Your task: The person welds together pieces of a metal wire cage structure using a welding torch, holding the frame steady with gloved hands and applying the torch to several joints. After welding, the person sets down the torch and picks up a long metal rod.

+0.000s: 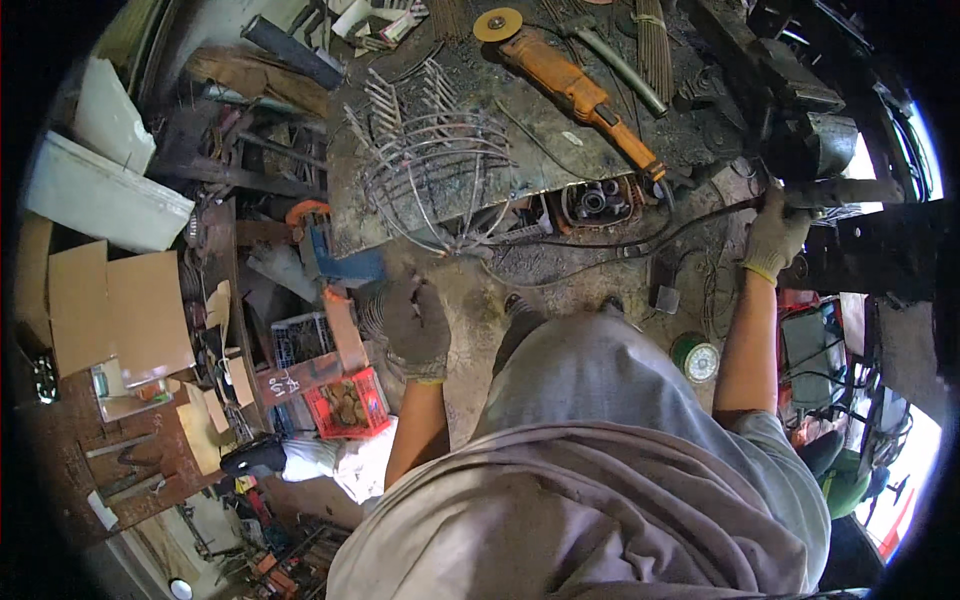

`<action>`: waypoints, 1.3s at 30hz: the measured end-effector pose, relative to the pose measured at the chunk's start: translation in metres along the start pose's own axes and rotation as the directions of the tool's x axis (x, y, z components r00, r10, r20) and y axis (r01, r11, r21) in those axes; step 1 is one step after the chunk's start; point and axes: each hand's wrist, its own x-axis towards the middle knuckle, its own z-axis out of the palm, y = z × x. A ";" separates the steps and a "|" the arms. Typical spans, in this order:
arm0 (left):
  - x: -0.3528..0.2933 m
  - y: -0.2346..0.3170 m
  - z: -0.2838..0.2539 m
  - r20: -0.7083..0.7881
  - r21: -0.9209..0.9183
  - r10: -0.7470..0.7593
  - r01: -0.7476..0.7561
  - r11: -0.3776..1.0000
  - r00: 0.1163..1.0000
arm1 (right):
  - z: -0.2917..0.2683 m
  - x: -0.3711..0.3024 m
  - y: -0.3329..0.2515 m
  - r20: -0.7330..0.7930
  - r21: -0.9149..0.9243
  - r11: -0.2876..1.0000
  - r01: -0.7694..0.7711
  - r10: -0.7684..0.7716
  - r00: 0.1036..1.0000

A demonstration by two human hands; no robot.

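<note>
My left hand (pixel 415 325), in a dirty work glove, hangs over the floor just below the bench's front edge. Its fingers are hard to make out, and I see no object in it. Out to the right, my gloved right hand (pixel 777 235) is closed at the end of a thick black cable (pixel 715 212), beside a dark metal bar (pixel 850 192). A wire frame of curved rods and short bars (pixel 430 165) sits on the metal bench (pixel 540 150). An orange angle grinder (pixel 560 75) with a yellowish disc lies behind it to the right.
Bundled rods (pixel 655 50) and a metal tube (pixel 620 72) lie at the back of the bench. Heavy dark machinery (pixel 790 80) stands at right. A red crate (pixel 347 405), cardboard (pixel 125 310) and scrap fill the left. A round tin (pixel 694 357) stands by my leg.
</note>
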 end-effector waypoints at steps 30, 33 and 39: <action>0.084 0.134 0.136 0.372 -0.052 0.271 -0.271 0.961 0.888 | 0.000 -0.032 -0.178 0.693 0.703 0.480 -0.525 -0.297 0.657; 0.090 0.141 0.105 0.591 -0.096 0.025 0.040 0.995 0.806 | 0.018 -0.029 -0.164 0.748 0.650 0.541 -0.534 -0.334 0.574; 0.059 0.147 0.100 0.684 -0.020 -0.662 0.914 0.404 0.308 | 0.038 -0.041 -0.153 0.813 0.579 0.525 -0.624 -0.434 0.389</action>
